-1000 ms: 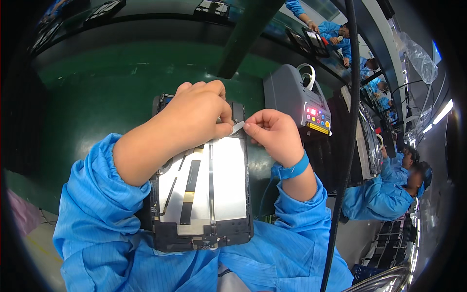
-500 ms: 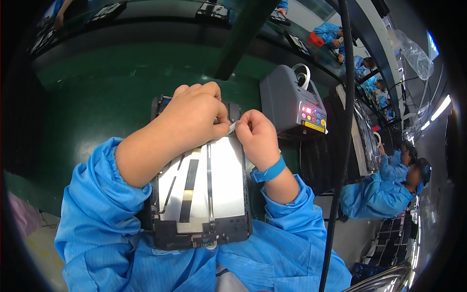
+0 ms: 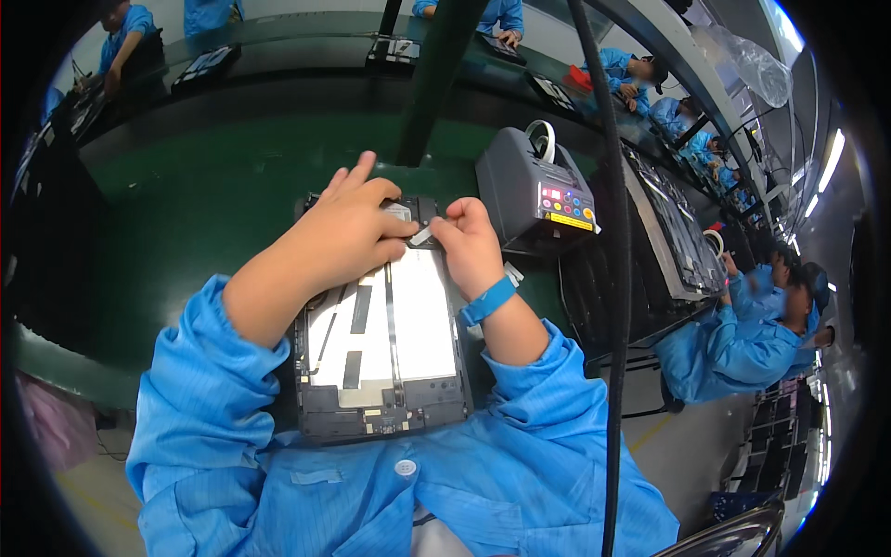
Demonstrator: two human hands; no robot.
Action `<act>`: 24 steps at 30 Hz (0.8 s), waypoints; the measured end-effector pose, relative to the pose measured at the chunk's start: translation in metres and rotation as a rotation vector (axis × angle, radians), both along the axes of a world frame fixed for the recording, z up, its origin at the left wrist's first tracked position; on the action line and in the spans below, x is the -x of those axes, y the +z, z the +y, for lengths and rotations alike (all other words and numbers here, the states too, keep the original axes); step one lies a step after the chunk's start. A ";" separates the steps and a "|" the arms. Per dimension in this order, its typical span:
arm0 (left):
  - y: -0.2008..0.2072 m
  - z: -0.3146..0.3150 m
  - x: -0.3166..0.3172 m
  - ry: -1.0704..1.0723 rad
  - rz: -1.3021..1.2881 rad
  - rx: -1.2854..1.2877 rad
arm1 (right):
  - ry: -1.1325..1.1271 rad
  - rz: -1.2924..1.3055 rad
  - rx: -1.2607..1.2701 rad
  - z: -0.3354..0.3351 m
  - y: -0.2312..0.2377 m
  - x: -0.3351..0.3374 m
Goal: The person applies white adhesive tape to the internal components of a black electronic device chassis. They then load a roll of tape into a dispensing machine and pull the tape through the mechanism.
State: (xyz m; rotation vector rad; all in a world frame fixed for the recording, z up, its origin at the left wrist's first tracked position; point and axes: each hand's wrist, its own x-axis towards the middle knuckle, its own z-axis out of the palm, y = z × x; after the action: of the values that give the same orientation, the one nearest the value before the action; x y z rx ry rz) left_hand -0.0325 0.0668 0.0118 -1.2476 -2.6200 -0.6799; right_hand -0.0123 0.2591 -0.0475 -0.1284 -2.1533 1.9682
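Observation:
An opened tablet-like device [image 3: 422, 348] lies before me, its silvery back plate crossed by dark strips and cables. Near its far edge, a short whitish strip of tape [image 3: 422, 236] sits against the dark part of the device. The thumb and curled fingers of my right hand [image 3: 471, 249] pinch the right end of this strip. My left hand [image 3: 348, 223] rests over the far left part of the device, fingers apart, with the index fingertip close to the strip's left side. That hand covers the device's upper left area. A blue band [image 3: 489, 302] circles my right wrist.
Right of the device stands a grey tape dispenser [image 3: 534, 190] with lit buttons and a white tape roll. Beyond it are stacked device panels [image 3: 673, 223]. A black cable [image 3: 617, 278] hangs in front. Co-workers in blue sit along the far bench and at right.
My left hand has loosened its pinch near the strip and spread its fingers. My right hand keeps its pinch, and the strip now lies lower against the device. The whole view has shifted slightly.

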 end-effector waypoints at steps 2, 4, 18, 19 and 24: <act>0.000 -0.020 -0.019 0.029 -0.002 -0.034 | -0.030 -0.019 0.091 0.011 -0.011 -0.011; -0.004 -0.041 -0.046 0.087 -0.169 -0.175 | -0.018 -0.126 0.108 0.020 0.009 -0.052; 0.008 -0.076 -0.151 0.024 -0.716 -1.251 | 0.511 0.275 -0.486 -0.030 0.043 -0.123; 0.010 -0.083 -0.149 0.056 -0.622 -1.254 | 0.523 0.306 -0.453 -0.037 0.051 -0.124; -0.009 -0.171 -0.119 0.026 -0.632 -1.279 | 0.594 0.349 -0.627 -0.045 0.041 -0.126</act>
State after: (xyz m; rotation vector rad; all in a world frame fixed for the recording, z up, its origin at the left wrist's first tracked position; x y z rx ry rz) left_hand 0.0869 -0.1039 0.0030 -0.5823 -1.6932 -2.4482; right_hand 0.1136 0.2146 -0.0062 0.9683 -2.6030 1.2722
